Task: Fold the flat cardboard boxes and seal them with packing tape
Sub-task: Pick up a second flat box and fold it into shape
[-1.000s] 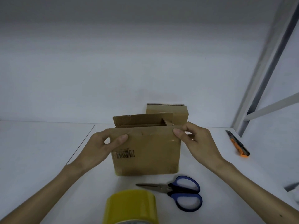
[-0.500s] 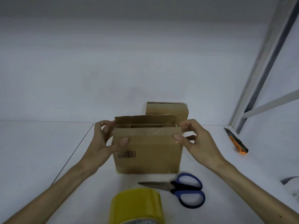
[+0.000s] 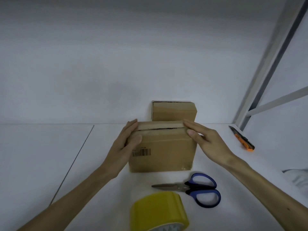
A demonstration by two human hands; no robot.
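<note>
The left hand (image 3: 127,145) lies flat against the left end of the cardboard box (image 3: 164,151). Its fingers are straight and reach up to the top flap, and the thumb rests across the front face; it grips nothing. The right hand (image 3: 208,142) is just as flat, fingers extended together, with its fingertips on the top right corner and the thumb tip at the front upper edge. The palms hide both ends of the box.

The box stands upright on the white desk (image 3: 41,164) between the hands, its top flaps folded down with a thin dark gap between them. A barcode label on the front is too small to read.

A second box (image 3: 173,112) stands just behind, its lower part hidden. Scissors (image 3: 191,187) lie in front, near a yellow tape roll (image 3: 158,212) cut off by the bottom edge. An orange utility knife (image 3: 241,139) lies well to the right. A pale shape (image 3: 298,178) at the right edge is cut off and cannot be made out.
</note>
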